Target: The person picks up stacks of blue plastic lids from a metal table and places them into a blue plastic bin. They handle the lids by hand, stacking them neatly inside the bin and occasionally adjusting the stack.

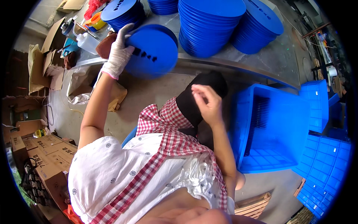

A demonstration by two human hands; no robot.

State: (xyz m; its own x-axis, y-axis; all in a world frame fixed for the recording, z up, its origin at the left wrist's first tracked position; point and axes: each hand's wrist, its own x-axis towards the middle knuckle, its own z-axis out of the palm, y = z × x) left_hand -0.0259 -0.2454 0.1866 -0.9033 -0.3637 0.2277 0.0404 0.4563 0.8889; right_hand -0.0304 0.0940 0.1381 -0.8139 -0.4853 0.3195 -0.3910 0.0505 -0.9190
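Observation:
My left hand, in a white glove with a pink cuff, grips a round blue plastic disc at its left edge. Black slot-like cut-outs run across the disc's face, and a second blue rim shows behind it. The disc is tilted and slightly blurred, held at the metal table's front edge. Over my lap, my bare right hand hangs with its fingers loosely bent and apart, holding nothing. Tall stacks of similar blue discs stand on the table beyond my hands.
A large blue plastic crate at my right holds a row of dark-edged discs. More blue crates stand beyond it. At the table's left are a white squeeze bottle and an orange tape roll. Cardboard boxes sit at far left.

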